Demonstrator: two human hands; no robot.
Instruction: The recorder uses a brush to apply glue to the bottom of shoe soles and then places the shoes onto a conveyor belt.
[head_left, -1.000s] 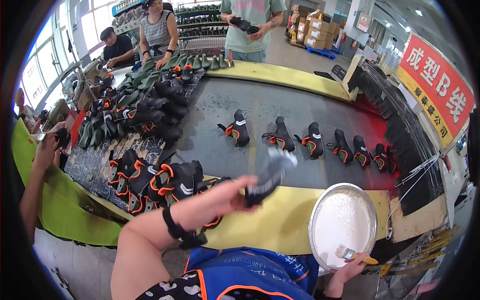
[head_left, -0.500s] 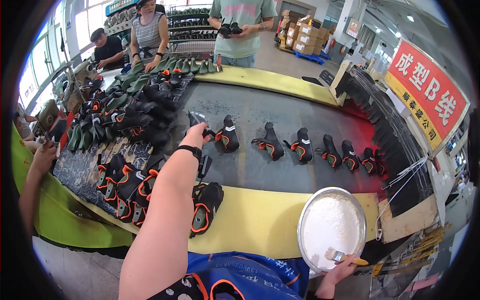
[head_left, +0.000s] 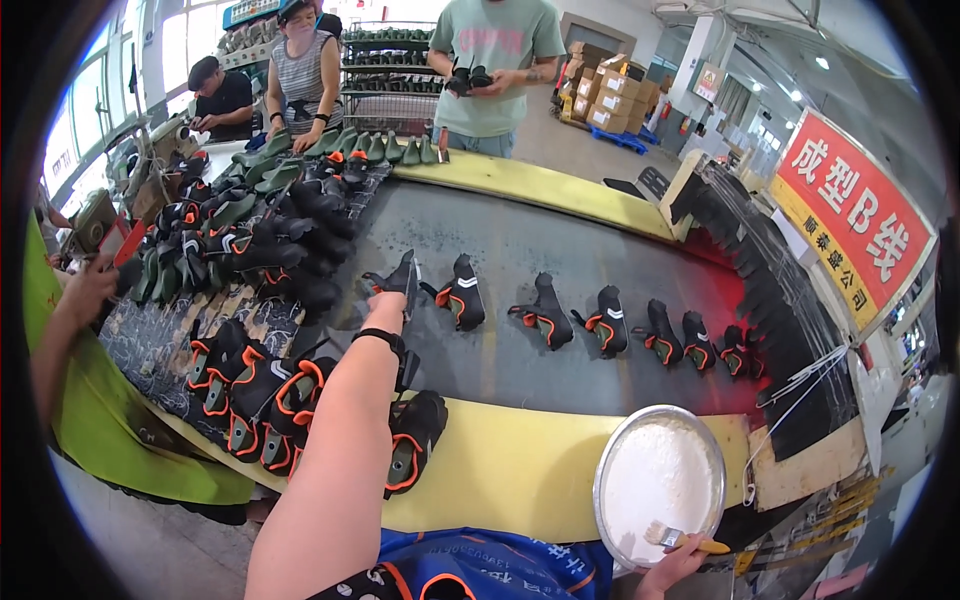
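Observation:
My left arm stretches forward over a dark grey belt (head_left: 500, 372). At its end my left hand (head_left: 388, 304) is closed on the lower part of a black shoe upper (head_left: 406, 272); the fingers are partly hidden. Farther right stands a row of several black shoe uppers with orange edging, the closest being this upper (head_left: 463, 294). Low at the right, my right hand (head_left: 676, 568) grips the near rim of a round metal bowl (head_left: 604, 500) of white paste (head_left: 660, 475). A flat brush (head_left: 712, 546) lies across that rim, its wooden handle against my fingers.
Black shoe uppers (head_left: 255, 385) stand left of my forearm, with a larger pile (head_left: 290, 215) beyond. A yellow ledge (head_left: 500, 450) borders the belt. A dark flap-covered opening (head_left: 790, 290) is at right. Co-workers stand opposite; a green-clad person (head_left: 120, 420) is at left.
My left hand and the shoe upper in it have come slightly nearer to me. My right hand stays at the bowl. The whole view has tilted up a little.

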